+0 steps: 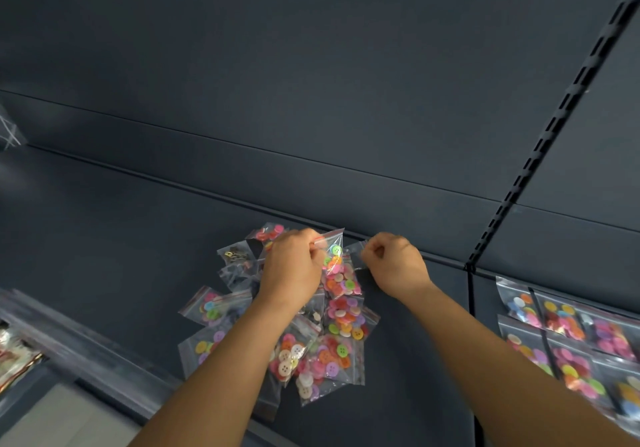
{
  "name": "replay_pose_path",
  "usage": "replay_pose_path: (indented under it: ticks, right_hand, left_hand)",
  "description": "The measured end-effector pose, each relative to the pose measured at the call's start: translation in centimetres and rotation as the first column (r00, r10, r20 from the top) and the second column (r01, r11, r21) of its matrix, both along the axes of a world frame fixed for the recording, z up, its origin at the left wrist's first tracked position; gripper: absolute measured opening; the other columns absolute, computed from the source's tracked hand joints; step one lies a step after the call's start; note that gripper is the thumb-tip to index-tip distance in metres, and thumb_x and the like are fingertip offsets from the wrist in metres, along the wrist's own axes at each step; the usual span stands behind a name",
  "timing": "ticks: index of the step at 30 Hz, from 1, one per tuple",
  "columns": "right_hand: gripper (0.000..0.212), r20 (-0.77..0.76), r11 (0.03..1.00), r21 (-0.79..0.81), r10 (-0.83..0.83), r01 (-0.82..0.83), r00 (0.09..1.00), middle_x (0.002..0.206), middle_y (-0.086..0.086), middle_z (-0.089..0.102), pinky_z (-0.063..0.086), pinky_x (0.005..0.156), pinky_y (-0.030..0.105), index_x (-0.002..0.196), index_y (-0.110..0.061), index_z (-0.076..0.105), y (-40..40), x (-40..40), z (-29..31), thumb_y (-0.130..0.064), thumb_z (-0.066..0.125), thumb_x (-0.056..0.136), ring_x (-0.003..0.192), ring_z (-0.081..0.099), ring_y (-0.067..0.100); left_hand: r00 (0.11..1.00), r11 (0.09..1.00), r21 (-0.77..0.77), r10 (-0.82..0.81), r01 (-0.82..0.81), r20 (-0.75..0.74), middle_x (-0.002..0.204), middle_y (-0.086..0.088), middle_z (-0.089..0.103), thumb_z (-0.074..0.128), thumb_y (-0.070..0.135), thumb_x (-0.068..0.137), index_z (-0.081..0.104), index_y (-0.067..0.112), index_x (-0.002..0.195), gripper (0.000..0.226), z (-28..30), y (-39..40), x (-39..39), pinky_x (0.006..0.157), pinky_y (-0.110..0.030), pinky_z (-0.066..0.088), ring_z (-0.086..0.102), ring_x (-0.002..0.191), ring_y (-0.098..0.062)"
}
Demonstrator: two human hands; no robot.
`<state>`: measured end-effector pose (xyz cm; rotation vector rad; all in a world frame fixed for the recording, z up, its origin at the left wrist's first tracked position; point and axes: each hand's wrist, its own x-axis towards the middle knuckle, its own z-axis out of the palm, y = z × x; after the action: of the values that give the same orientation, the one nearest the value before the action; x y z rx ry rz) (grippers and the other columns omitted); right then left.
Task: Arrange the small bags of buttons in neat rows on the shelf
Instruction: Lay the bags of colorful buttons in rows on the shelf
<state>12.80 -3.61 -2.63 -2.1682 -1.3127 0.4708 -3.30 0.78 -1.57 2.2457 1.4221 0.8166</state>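
1. One bag is up off the heap at the back of the shelf, pinched at its red zip strip by your left hand. Long axis runs roughly 12 to 6, zip end at 12, buttons slumped toward 6.
2. Handling, my read: light, thin clear film, slick and floppy. Buttons shift inside, so the belly sags. Take it by the zip strip or a top corner, where the film is stiffest; expect a belly grip to slide.
3. Right hand sits just at 3 o'clock of that bag, fingers curled on a corner of a second clear bag. Its contents are hidden from you.
4. Loose heap spreads from 9 round to 6 o'clock of the held bag, overlapping, pointing every way. Nothing rowed there yet.
5. Laid-out bags sit well apart at 4 o'clock, past the slotted upright, flat and side by side. Likely your pattern to match.
6. Risk: bags overlap, so dragging one may pull its neighbours.
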Motion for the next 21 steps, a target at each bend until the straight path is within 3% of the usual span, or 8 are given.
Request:
replay_pose_path:
  ticks: [3,7,10,12,15,21]
  right_hand:
    - [0.022,-0.055,0.993,-0.055,0.103,-0.106,0.993,0.084,-0.004,0.063,0.044,0.061,0.026,0.092,-0.020,0.062,-0.9,-1.6,0.7,-0.040,0.062,0.083,0.079,0.058,0.014]
    - [0.024,-0.096,0.983,-0.134,0.110,-0.122,0.989,0.084,0.000,0.063,0.048,0.067,0.029,0.100,-0.016,0.061,-1.3,-3.2,0.9,-0.031,0.065,0.082,0.080,0.060,0.017]
    - [0.018,-0.148,0.990,-0.110,0.068,-0.085,0.987,0.085,-0.002,0.063,0.047,0.066,0.025,0.097,-0.019,0.063,-1.5,-3.2,0.8,-0.025,0.068,0.081,0.076,0.060,0.014]
    - [0.007,-0.158,0.994,-0.091,0.041,-0.056,0.987,0.081,-0.004,0.063,0.046,0.062,0.023,0.084,-0.021,0.063,-1.7,-2.9,0.8,-0.019,0.068,0.080,0.071,0.060,0.012]
    - [0.015,-0.172,0.998,-0.052,0.012,-0.022,0.985,0.072,-0.007,0.064,0.046,0.054,0.020,0.068,-0.023,0.061,-2.2,-2.6,0.6,-0.014,0.066,0.079,0.062,0.060,0.010]
    - [0.007,-0.258,0.995,0.073,-0.047,0.068,0.965,0.068,-0.006,0.063,0.041,0.051,0.018,0.075,-0.016,0.065,-3.8,-1.8,0.9,-0.014,0.062,0.081,0.060,0.055,0.009]
  left_hand:
    - [1.000,1.000,-0.015,0.009,-0.008,0.024,0.093,0.002,0.067,0.057,0.016,0.090,0.067,0.017,0.090,0.010,0.2,-0.5,-0.2,0.076,-0.036,0.054,0.062,0.085,-0.015]
    - [0.998,0.999,-0.041,0.028,-0.025,0.055,0.090,0.002,0.068,0.052,0.016,0.092,0.063,0.017,0.089,0.012,0.6,-1.1,-0.6,0.075,-0.039,0.054,0.063,0.082,-0.017]
    - [0.997,0.997,-0.066,0.047,-0.043,0.068,0.086,0.002,0.066,0.048,0.015,0.093,0.060,0.016,0.087,0.014,0.7,-1.5,-1.1,0.073,-0.041,0.055,0.063,0.079,-0.018]
    - [0.996,0.996,-0.079,0.052,-0.046,0.078,0.086,0.002,0.066,0.047,0.015,0.094,0.059,0.015,0.088,0.013,0.9,-1.8,-1.4,0.073,-0.040,0.055,0.062,0.079,-0.018]
    - [0.996,0.997,-0.078,0.033,-0.026,0.082,0.088,0.003,0.066,0.049,0.015,0.094,0.059,0.015,0.088,0.012,1.2,-2.3,-1.5,0.073,-0.036,0.054,0.063,0.079,-0.015]
    - [0.993,0.994,-0.105,0.001,0.012,0.121,0.088,0.008,0.063,0.049,0.016,0.095,0.062,0.016,0.094,0.013,1.6,-3.6,-0.7,0.066,-0.021,0.045,0.060,0.078,-0.010]
